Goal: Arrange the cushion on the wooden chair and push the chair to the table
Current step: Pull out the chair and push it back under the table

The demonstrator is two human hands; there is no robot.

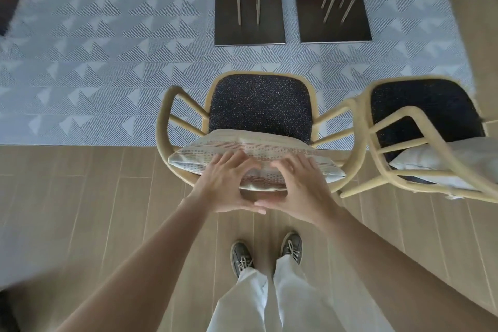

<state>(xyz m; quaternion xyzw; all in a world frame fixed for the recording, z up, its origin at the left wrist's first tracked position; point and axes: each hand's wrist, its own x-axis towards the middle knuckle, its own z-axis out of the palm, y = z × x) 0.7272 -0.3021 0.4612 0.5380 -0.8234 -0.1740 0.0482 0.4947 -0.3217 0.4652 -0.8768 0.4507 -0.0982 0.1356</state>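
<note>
While the cushion [256, 147] hides the wooden chair [258, 102] back, left hand [225, 184] and right hand [300, 187] pinch it

The cushion [256, 153] lies on the chair [164, 116], a second chair [398, 116] right.

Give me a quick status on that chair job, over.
Cushion propped on wooden chair, gripped by left hand and right hand. Table bases ahead; second chair crowds right side.

Probably a home dining area: cushioned wooden chairs [258, 116], patterned rug [107, 62], metal table bases [249, 17]
</note>
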